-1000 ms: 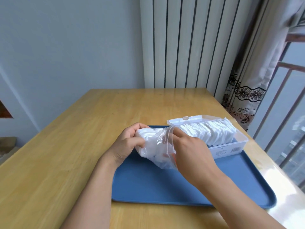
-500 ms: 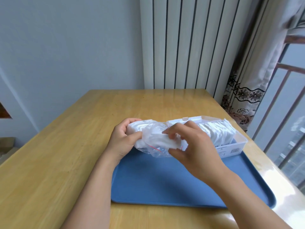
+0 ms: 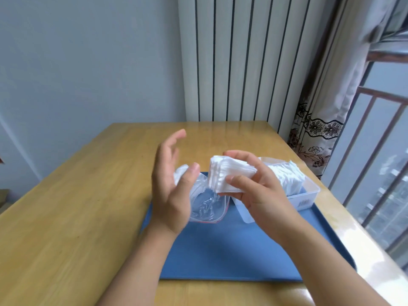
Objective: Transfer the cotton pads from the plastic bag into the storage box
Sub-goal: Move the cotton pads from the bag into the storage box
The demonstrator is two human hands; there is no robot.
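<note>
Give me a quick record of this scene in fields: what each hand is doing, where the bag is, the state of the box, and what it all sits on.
right hand: grips a stack of white square cotton pads, held clear of the bag
left hand: fingers spread, thumb against the clear plastic zip bag
bag: crumpled, mouth open, over the tray; some white pads show behind the left hand
box: white plastic storage box, open, already holding a row of white pads
surface: flat blue plastic tray on a light wooden table
</note>
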